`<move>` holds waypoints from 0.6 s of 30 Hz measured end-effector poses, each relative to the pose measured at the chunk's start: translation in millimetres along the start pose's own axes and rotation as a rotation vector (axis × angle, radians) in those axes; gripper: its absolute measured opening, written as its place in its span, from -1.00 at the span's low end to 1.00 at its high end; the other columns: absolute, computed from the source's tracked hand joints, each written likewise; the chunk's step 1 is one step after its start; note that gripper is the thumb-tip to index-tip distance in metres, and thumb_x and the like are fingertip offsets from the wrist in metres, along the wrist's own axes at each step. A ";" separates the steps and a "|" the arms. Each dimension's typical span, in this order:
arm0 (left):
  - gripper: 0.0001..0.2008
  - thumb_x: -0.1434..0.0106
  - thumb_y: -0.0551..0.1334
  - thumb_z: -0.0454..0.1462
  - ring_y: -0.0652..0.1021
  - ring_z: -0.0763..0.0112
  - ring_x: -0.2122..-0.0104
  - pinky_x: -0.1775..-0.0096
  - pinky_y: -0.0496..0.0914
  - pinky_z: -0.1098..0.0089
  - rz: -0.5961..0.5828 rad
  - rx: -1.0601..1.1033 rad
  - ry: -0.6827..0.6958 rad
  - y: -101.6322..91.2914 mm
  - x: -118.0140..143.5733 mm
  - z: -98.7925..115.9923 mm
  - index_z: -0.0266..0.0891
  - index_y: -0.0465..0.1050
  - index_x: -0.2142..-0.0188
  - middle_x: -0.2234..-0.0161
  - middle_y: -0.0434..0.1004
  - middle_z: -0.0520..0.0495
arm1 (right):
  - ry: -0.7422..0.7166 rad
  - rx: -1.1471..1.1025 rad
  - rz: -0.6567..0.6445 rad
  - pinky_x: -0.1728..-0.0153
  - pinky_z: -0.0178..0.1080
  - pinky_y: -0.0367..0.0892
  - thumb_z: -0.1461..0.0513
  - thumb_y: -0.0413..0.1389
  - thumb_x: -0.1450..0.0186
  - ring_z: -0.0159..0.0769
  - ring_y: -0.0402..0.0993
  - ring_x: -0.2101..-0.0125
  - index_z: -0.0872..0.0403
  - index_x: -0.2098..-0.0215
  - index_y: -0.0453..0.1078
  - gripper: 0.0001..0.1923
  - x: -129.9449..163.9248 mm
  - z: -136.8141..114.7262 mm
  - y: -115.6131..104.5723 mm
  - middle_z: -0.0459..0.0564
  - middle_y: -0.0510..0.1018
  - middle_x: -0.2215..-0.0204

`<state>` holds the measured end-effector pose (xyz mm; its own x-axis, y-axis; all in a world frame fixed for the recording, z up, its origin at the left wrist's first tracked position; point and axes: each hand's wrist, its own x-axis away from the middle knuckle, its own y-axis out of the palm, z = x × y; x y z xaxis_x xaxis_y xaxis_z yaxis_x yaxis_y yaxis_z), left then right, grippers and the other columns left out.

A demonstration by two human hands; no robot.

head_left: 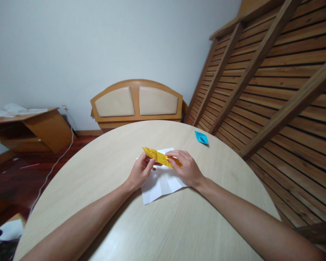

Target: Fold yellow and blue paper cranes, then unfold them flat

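While my left hand (138,173) and right hand (188,168) grip the yellow origami piece (159,157), fingers (181,153) closed on it toward its two ends, it is held over the creased white sheet (163,186) on the bench (119,221); the blue origami piece (201,138) lies apart, near the far edge. Uneven pressure could, I judge, crush or tear the folds, and a loosened pinch let them open

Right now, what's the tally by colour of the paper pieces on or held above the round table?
Yellow: 1, the yellow folded paper held between the left hand and right hand
White: 1, the white creased sheet beneath it
Blue: 1, the blue folded paper on the table
Total: 3
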<state>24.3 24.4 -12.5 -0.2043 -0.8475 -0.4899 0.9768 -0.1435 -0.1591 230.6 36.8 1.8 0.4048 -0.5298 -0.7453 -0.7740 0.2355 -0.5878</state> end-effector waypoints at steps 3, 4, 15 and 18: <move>-0.68 -0.37 0.17 -0.03 0.64 0.34 0.36 0.44 0.54 0.45 0.001 -0.006 -0.007 0.2 0.0 0.2 -0.25 0.33 0.12 0.27 0.57 -0.14 | 0.017 -0.018 0.063 0.12 -0.09 0.41 0.34 0.02 -0.39 -0.20 0.55 0.19 -0.01 0.11 0.39 -0.82 1.6 1.4 0.9 -0.02 0.62 0.22; -0.68 -0.37 0.17 -0.03 0.63 0.35 0.36 0.44 0.54 0.46 0.009 -0.015 0.000 0.4 -0.1 0.1 -0.25 0.33 0.13 0.27 0.57 -0.13 | 0.021 -0.037 0.087 0.12 -0.10 0.42 0.36 0.02 -0.37 -0.21 0.55 0.20 -0.01 0.12 0.39 -0.80 2.0 1.8 0.8 -0.03 0.62 0.23; -0.72 -0.32 0.21 -0.06 0.58 0.42 0.42 0.48 0.54 0.48 0.108 -0.066 -0.006 -1.9 -2.0 -6.8 -0.24 0.35 0.18 0.32 0.52 -0.05 | -0.020 -0.178 0.038 0.06 -0.09 0.45 0.34 0.00 -0.38 -0.21 0.50 0.11 0.00 0.08 0.41 -0.78 1.4 -3.2 -1.2 0.03 0.56 0.20; -0.70 -0.30 0.23 -0.06 0.60 0.39 0.36 0.46 0.55 0.47 0.135 -0.064 -0.024 -3.4 -2.6 -8.1 -0.24 0.35 0.15 0.23 0.54 -0.10 | -0.034 -0.149 -0.009 0.01 -0.05 0.43 0.29 0.11 -0.34 -0.15 0.47 0.06 0.02 -0.01 0.37 -0.73 1.5 -5.7 -1.7 0.08 0.54 0.13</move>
<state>20.9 31.1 -17.7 -0.0695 -0.8689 -0.4901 0.9889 0.0046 -0.1483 229.7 30.9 3.4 0.4259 -0.5030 -0.7521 -0.8332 0.1058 -0.5427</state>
